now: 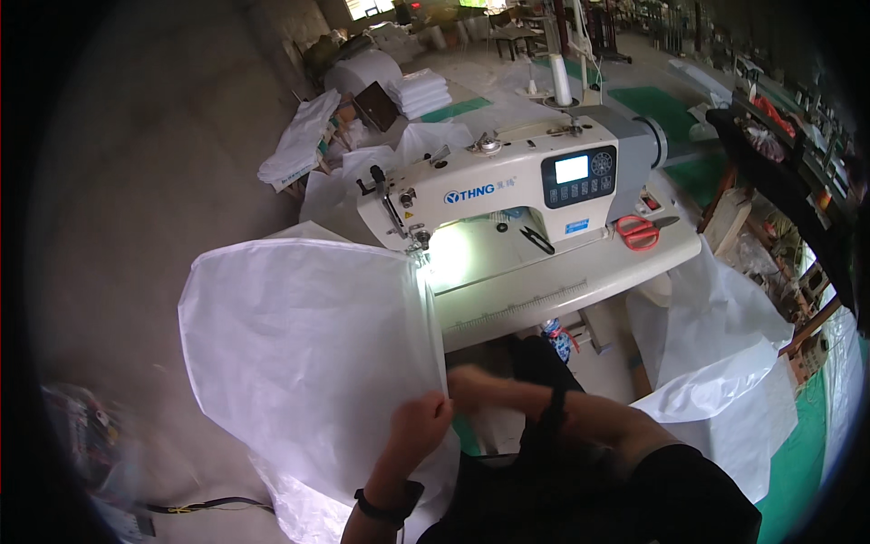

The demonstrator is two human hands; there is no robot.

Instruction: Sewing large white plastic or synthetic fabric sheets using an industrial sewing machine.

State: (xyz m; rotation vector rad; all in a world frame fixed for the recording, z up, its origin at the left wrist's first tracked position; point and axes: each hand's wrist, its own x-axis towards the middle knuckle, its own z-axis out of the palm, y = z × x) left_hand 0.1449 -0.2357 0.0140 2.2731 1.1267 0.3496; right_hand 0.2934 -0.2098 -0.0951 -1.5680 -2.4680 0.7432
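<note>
A large white plastic-like sheet (299,344) hangs over the left end of the sewing machine's bed and down in front of me. Its upper edge runs under the needle area (420,256) of the white sewing machine (489,181), where a lamp glows. My left hand (422,424) is closed on the sheet's right edge, below the bed. Close beside it, at the same edge, is my right hand (476,390), smeared by motion. Whether its fingers grip the sheet cannot be made out.
Red-handled scissors (638,234) and black thread snips (536,239) lie on the machine bed (535,299). A white thread cone (561,82) stands behind. More white sheeting (716,335) drapes at the right. Stacked white sheets (421,93) sit at the back. A dark cable (213,503) crosses the floor.
</note>
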